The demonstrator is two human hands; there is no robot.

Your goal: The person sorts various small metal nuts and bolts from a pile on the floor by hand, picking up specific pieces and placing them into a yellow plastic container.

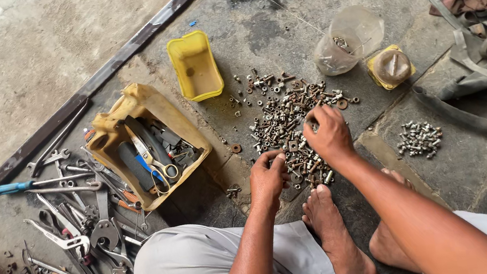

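Observation:
A scattered pile of rusty nuts and bolts (281,117) lies on the stone floor in front of me. My left hand (268,177) rests at the pile's near edge with fingers curled around some small pieces. My right hand (328,134) reaches into the middle of the pile, fingertips pinching at small hardware. My bare feet (336,237) sit just below the pile. What exactly each hand holds is too small to tell.
A small yellow tray (195,66) and a cut yellow container of tools (148,144) sit left. Wrenches and pliers (65,224) spread far left. A clear plastic cup (348,39), a yellow-lidded jar (390,67) and a shinier bolt heap (419,138) lie right.

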